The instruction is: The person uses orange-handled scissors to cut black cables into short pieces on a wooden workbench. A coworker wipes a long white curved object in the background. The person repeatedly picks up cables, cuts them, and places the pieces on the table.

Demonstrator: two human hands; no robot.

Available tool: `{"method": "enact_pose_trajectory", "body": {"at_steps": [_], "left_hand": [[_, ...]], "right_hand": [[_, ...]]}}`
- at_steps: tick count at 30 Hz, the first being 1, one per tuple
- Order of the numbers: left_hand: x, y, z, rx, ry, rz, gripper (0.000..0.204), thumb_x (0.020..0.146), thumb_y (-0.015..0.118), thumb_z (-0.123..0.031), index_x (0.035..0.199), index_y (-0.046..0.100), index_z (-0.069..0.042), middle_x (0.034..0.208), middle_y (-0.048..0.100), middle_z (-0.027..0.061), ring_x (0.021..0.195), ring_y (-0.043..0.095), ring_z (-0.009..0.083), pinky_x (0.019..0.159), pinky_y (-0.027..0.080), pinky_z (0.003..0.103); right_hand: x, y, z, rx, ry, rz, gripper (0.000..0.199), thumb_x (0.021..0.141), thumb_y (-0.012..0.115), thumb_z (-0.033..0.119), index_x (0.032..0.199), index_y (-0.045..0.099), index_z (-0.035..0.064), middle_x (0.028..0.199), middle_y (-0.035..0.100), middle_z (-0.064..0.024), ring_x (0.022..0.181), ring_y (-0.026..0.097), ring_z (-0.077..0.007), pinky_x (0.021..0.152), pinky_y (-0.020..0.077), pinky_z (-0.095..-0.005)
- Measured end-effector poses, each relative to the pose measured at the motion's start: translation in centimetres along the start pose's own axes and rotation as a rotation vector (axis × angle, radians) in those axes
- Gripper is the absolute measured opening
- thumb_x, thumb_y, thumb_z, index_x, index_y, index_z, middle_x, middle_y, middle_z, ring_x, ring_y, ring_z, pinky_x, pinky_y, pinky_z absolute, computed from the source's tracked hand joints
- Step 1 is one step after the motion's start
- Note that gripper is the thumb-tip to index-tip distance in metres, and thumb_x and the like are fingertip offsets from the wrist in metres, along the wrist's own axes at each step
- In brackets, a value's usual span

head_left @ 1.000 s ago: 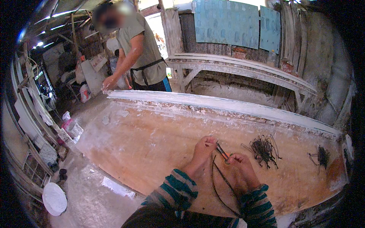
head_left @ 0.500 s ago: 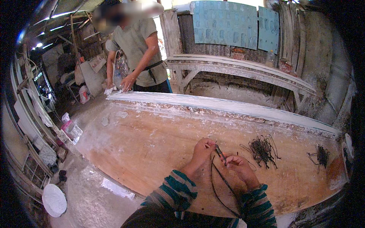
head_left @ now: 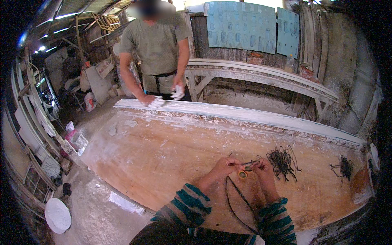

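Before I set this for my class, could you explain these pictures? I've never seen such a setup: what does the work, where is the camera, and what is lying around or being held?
There is no machine: a person works with a bare left hand and right hand. Every picture comes from a wide fisheye camera on that person's head, looking down, so straight edges bend. On the dusty wooden tabletop lie a large bundle of black cords and a smaller bundle farther right; a long white strip runs along the far edge. The fingers of both hands pinch a slim dark piece; an orange ring, perhaps a scissor handle, shows just below. A co-worker stands across the tabletop.
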State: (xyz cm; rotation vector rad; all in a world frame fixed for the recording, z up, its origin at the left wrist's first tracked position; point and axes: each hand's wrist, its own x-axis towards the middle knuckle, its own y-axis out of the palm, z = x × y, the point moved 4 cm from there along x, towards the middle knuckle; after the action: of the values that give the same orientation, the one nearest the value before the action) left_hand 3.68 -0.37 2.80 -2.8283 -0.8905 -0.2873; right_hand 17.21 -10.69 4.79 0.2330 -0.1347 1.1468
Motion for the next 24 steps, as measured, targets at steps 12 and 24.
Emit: {"method": "enact_pose_trajectory", "body": {"at_steps": [12, 24], "left_hand": [[-0.9, 1.5, -0.9, -0.240, -0.069, 0.156, 0.017, 0.080, 0.062, -0.022, 0.082, 0.060, -0.005, 0.071, 0.055, -0.0029, 0.067, 0.051, 0.0078, 0.062, 0.040, 0.021], [0.2, -4.1, 2.4, -0.077, -0.034, -0.565, 0.012, 0.075, 0.064, -0.012, 0.079, 0.062, -0.001, 0.068, 0.058, 0.0006, 0.063, 0.051, 0.0078, 0.058, 0.041, 0.022]], "right_hand": [[0.4, -1.1, 0.1, -0.478, -0.350, -0.341, 0.003, 0.079, 0.055, 0.000, 0.081, 0.054, 0.0011, 0.078, 0.057, -0.0025, 0.075, 0.051, -0.0119, 0.070, 0.0412, -0.0249], [-2.7, 4.1, 2.7, -0.219, 0.012, 0.235, 0.009, 0.081, 0.055, 0.004, 0.089, 0.058, 0.0016, 0.089, 0.057, -0.0054, 0.093, 0.050, -0.0148, 0.082, 0.0401, -0.0281]]}}
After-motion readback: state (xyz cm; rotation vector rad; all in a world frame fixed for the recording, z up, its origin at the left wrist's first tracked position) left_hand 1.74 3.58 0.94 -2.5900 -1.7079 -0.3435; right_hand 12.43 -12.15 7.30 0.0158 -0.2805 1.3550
